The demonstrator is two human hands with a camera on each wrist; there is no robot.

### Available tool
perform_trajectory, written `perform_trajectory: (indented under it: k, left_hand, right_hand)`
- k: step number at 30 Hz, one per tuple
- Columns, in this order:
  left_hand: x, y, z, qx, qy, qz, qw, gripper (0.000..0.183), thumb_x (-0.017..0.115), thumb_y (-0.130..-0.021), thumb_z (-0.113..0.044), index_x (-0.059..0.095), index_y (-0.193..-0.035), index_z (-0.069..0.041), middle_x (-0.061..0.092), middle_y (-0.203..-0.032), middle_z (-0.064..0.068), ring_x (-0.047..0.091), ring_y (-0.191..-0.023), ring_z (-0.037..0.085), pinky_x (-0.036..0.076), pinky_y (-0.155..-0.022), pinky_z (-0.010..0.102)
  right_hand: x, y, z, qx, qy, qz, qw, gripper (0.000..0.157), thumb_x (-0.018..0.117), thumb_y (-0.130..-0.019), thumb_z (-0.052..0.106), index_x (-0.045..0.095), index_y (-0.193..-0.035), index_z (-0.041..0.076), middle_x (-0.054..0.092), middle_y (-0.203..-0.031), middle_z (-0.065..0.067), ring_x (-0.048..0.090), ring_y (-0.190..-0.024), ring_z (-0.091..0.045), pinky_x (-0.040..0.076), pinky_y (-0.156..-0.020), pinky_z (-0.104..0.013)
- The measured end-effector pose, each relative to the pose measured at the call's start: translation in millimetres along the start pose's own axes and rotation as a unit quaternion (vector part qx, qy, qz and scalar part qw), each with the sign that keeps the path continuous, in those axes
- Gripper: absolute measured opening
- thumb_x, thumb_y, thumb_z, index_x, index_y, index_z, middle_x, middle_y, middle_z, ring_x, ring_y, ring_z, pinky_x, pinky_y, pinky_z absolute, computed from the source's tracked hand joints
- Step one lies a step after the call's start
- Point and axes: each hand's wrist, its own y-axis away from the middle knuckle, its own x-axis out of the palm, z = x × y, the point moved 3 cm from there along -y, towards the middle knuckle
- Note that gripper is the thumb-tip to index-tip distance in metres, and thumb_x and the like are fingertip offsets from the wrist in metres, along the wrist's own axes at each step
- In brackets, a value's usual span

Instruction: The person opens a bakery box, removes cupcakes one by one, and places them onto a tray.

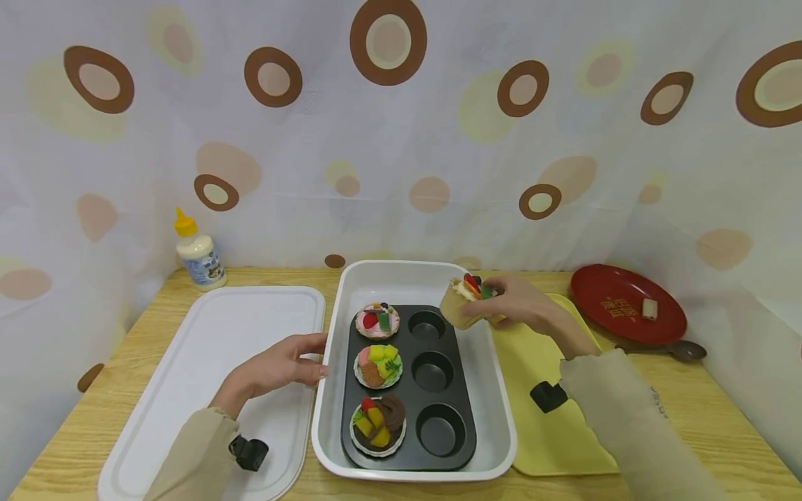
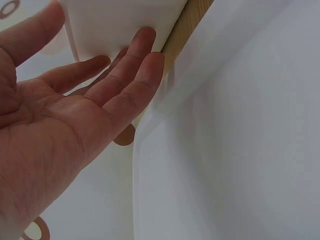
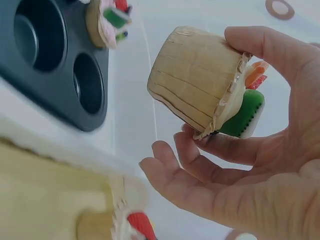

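"What's on the left?"

"A white tray (image 1: pixel 250 313), then your left hand (image 1: pixel 285 362), fingers loosely spread at the left rim of the white bin (image 1: pixel 401 278); whether they touch it, I can't tell."

"Inside the bin?"

"A dark muffin pan (image 1: pixel 410 396), with three decorated cupcakes (image 1: pixel 379 365) down its left column."

"Farther right?"

"Well apart from your left, your right hand (image 1: pixel 516 304) pinches another cupcake (image 1: pixel 460 306), tilted, raised near the pan's far right corner; beyond lie a yellow tray (image 1: pixel 526 362) and red plate (image 1: pixel 595 299)"
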Motion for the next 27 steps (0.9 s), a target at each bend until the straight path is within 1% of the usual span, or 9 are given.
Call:
perform_trajectory:
  k: [3, 7, 10, 14, 18, 23, 24, 25, 27]
  left_hand:
    - [-0.5, 0.3, -0.2, -0.002, -0.001, -0.002, 1.0, 0.063, 0.06, -0.092, -0.013, 0.032, -0.145, 0.008, 0.041, -0.14, 0.03, 0.056, -0.111, 0.03, 0.051, -0.087, 0.039]
    - [-0.8, 1.3, 0.0, -0.003, 0.001, -0.002, 1.0, 0.063, 0.06, -0.093, -0.013, 0.031, -0.145, 0.008, 0.041, -0.14, 0.03, 0.056, -0.111, 0.029, 0.051, -0.087, 0.039]
    - [-0.6, 1.5, 0.0, -0.001, 0.002, 0.0, 1.0, 0.063, 0.06, -0.093, -0.013, 0.031, -0.145, 0.008, 0.04, -0.141, 0.03, 0.056, -0.112, 0.03, 0.05, -0.087, 0.039]
    - [-0.4, 1.0, -0.1, -0.001, 0.003, 0.002, 1.0, 0.064, 0.06, -0.093, -0.014, 0.031, -0.145, 0.007, 0.041, -0.141, 0.029, 0.055, -0.112, 0.03, 0.051, -0.087, 0.039]
    - [-0.8, 1.1, 0.1, -0.001, 0.003, 0.001, 1.0, 0.064, 0.06, -0.093, -0.014, 0.03, -0.145, 0.007, 0.041, -0.141, 0.029, 0.055, -0.113, 0.031, 0.051, -0.088, 0.04]
    - [-0.4, 0.6, -0.1, 0.002, 0.003, 0.002, 1.0, 0.065, 0.059, -0.093, -0.014, 0.029, -0.146, 0.008, 0.039, -0.142, 0.03, 0.055, -0.114, 0.031, 0.05, -0.088, 0.041]
    - [-0.3, 0.6, 0.0, 0.002, 0.005, 0.003, 1.0, 0.065, 0.059, -0.093, -0.014, 0.029, -0.146, 0.008, 0.039, -0.142, 0.03, 0.055, -0.114, 0.031, 0.05, -0.088, 0.041]
    - [-0.2, 0.6, 0.1, 0.001, 0.005, 0.004, 1.0, 0.065, 0.059, -0.093, -0.014, 0.029, -0.146, 0.008, 0.039, -0.142, 0.03, 0.055, -0.114, 0.031, 0.05, -0.088, 0.041]
    - [0.0, 0.5, 0.1, 0.001, 0.006, 0.005, 1.0, 0.065, 0.059, -0.093, -0.014, 0.029, -0.146, 0.008, 0.039, -0.142, 0.03, 0.056, -0.113, 0.031, 0.05, -0.088, 0.041]
  right_hand:
    - [-10.4, 3, -4, 0.007, 0.01, -0.006, 1.0, 0.05, 0.072, -0.083, 0.031, 0.053, -0.113, -0.005, 0.055, -0.093, -0.01, 0.056, -0.083, -0.023, 0.054, -0.078, -0.04]
    - [-20.7, 6, -13, 0.023, 0.029, -0.014, 0.999, 0.063, 0.071, -0.084, 0.033, 0.046, -0.125, -0.007, 0.055, -0.11, -0.016, 0.056, -0.097, -0.029, 0.053, -0.084, -0.045]
    - [-27.8, 8, -23, 0.031, 0.036, -0.017, 0.999, 0.065, 0.071, -0.084, 0.036, 0.045, -0.126, -0.007, 0.054, -0.113, -0.018, 0.055, -0.101, -0.033, 0.053, -0.083, -0.045]
    - [-38.6, 11, -32, 0.042, 0.051, -0.018, 0.998, 0.068, 0.071, -0.084, 0.039, 0.044, -0.127, -0.007, 0.054, -0.116, -0.019, 0.054, -0.102, -0.034, 0.053, -0.081, -0.044]
    - [-51.4, 16, -38, 0.054, 0.089, -0.022, 0.994, 0.084, 0.07, -0.084, 0.043, 0.034, -0.138, -0.011, 0.05, -0.124, -0.025, 0.056, -0.103, -0.034, 0.053, -0.08, -0.046]
    - [-68.2, 23, -51, 0.076, 0.121, -0.033, 0.989, 0.096, 0.069, -0.083, 0.048, 0.026, -0.142, -0.013, 0.045, -0.131, -0.03, 0.057, -0.103, -0.033, 0.053, -0.078, -0.043]
    - [-71.1, 25, -55, 0.078, 0.127, -0.036, 0.988, 0.096, 0.069, -0.083, 0.049, 0.026, -0.143, -0.013, 0.046, -0.128, -0.029, 0.058, -0.099, -0.03, 0.054, -0.075, -0.04]
    - [-74.0, 27, -58, 0.08, 0.128, -0.036, 0.988, 0.095, 0.069, -0.083, 0.049, 0.027, -0.142, -0.014, 0.051, -0.12, -0.028, 0.058, -0.092, -0.028, 0.053, -0.07, -0.038]
    - [-80.3, 30, -65, 0.083, 0.137, -0.039, 0.986, 0.084, 0.068, -0.084, 0.049, 0.038, -0.131, -0.014, 0.056, -0.099, -0.022, 0.055, -0.076, -0.022, 0.05, -0.06, -0.032]
